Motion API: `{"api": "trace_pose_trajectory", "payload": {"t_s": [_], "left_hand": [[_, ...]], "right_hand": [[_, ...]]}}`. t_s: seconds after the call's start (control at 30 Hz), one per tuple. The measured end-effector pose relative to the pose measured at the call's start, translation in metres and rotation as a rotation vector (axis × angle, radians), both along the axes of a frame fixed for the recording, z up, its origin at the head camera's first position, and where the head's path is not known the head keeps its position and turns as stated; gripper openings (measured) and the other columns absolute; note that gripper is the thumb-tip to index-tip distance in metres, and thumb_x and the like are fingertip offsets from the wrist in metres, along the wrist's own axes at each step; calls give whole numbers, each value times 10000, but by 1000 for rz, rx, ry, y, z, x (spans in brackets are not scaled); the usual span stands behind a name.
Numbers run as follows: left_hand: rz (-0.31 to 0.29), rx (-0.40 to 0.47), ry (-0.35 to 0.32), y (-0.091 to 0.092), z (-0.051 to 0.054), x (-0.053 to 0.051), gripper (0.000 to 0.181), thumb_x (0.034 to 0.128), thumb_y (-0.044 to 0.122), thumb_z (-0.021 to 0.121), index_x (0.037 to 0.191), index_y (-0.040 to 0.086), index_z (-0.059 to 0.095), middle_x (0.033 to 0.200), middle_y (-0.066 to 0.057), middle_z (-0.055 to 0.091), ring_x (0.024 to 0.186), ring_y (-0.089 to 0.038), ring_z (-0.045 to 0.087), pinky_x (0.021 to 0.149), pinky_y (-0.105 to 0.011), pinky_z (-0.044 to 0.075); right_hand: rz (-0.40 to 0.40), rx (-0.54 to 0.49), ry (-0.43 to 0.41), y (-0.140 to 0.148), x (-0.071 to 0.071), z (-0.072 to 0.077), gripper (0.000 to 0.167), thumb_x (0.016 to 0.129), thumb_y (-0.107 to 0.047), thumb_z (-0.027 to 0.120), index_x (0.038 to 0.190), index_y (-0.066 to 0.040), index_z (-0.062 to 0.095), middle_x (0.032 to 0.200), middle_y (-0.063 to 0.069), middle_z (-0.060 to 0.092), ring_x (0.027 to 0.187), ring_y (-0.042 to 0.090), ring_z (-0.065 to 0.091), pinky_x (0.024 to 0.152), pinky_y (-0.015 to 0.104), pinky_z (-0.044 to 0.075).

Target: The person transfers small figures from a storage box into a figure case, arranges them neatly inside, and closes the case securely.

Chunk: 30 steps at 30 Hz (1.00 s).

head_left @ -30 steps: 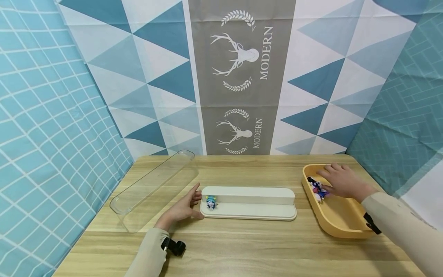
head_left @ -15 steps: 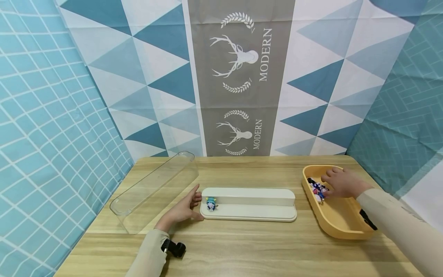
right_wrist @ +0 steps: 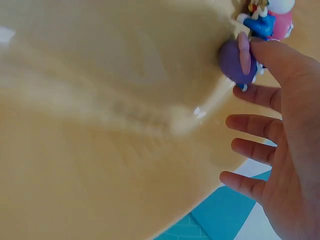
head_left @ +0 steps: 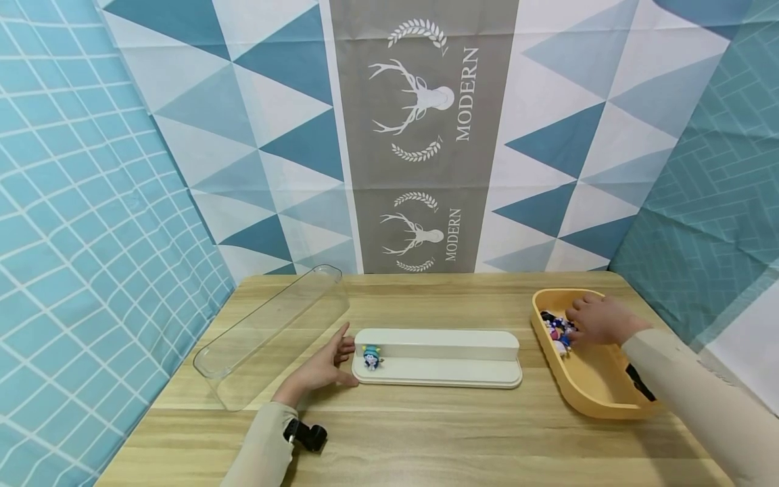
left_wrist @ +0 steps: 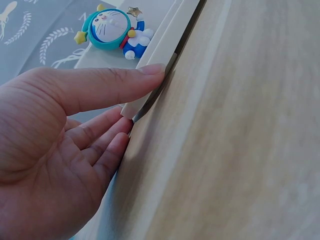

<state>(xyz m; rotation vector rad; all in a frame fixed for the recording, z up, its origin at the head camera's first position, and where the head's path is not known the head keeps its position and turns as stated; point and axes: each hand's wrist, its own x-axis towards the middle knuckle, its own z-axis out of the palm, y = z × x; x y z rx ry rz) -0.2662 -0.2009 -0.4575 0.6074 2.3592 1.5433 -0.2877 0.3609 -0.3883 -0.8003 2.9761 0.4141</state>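
Picking step, by my eye: right hand (head_left: pixel 599 320) pinches purple toy (right_wrist: pixel 234 61) in tray (head_left: pixel 599 379); left hand (head_left: pixel 319 367), fingers loose, touches stand (head_left: pixel 447 369). Next lift probably wants a steady pinch

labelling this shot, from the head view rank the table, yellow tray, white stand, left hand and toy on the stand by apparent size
Largest to smallest:
1. Table
2. Yellow tray and white stand: too alike to rank; the right arm partly covers the tray
3. Left hand
4. Toy on the stand
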Motion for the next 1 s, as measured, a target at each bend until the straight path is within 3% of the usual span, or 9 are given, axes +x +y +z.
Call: {"api": "trace_pose_trajectory", "payload": {"t_s": [0.13,0.47,0.8,1.0], "left_hand": [[0,9,-6,0,1,-1,1218,711,-93,832,1550,-75,-51,1458,-314,384,1348,-467,379,1145,-562,289],[-11,-14,14,1,3,0,1216,721,-70,833,1540,-89,-66,1458,-311,391,1345,-460,387,1140,-548,309],[3,-6,5,0,2,1,1235,706,-84,835,1543,-80,-73,1458,-309,392,1347,-466,380,1144,-559,294],[0,-5,6,0,2,2,1233,705,-81,838,1542,-84,-67,1456,-312,390,1344,-470,382,1137,-567,301]], "right_hand": [[15,0,4,-1,-3,-4,332,871,-368,721,918,-51,634,911,95,574,895,336,538,816,558,511],[30,-27,23,1,-6,-7,349,838,-354,772,894,-43,623,851,57,545,844,309,532,784,535,515],[-70,-338,-166,4,-2,-6,298,840,-201,752,935,2,556,769,27,534,690,212,493,626,393,473],[-103,-442,-245,6,-2,-9,282,870,-154,723,972,40,545,821,62,583,736,201,535,675,385,503]]}}
